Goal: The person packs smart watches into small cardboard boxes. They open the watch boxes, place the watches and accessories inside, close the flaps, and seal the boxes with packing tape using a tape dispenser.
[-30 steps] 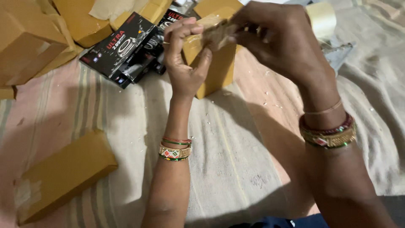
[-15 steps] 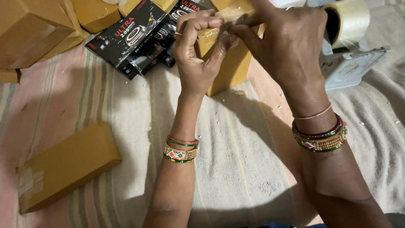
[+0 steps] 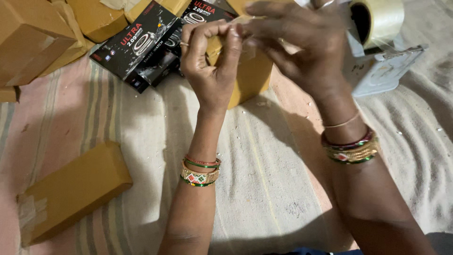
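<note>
My left hand [image 3: 212,66] and my right hand [image 3: 302,52] meet fingertip to fingertip near the top middle. Between them they pinch a short strip of clear tape [image 3: 246,46], which is hard to make out. Both hands hover just above a brown paper-wrapped box [image 3: 252,80] lying on the striped cloth [image 3: 264,179]. Most of this box is hidden behind the hands. Both wrists wear coloured bangles.
A tape roll [image 3: 380,19] sits on a grey dispenser [image 3: 384,71] at the upper right. Two black printed product boxes [image 3: 141,45] lie left of the hands. More brown wrapped boxes are piled at the top left [image 3: 28,42], and one lies at the lower left [image 3: 71,189].
Both hands stay pinched together above the brown box and sit slightly higher and more to the right in the picture. The view has shifted, bringing the tape roll and dispenser further into sight.
</note>
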